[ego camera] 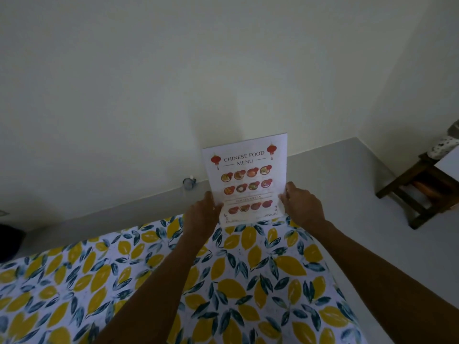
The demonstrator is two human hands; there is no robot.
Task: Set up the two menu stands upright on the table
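Note:
A white menu stand (246, 175) printed "Chinese Food Menu" with rows of dish pictures stands upright at the far edge of the table (173, 281), which wears a cloth with yellow lemons and blue leaves. My left hand (202, 212) grips the stand's lower left edge. My right hand (301, 204) grips its lower right edge. The bottom of the stand rests at the cloth's far rim. Only one menu stand is in view.
Beyond the table lies a pale grey floor (347, 194) up to a cream wall. A small dark object (189, 182) sits at the wall's foot. A dark wooden stool (422, 189) stands at the right. Something black (10, 240) is at the left edge.

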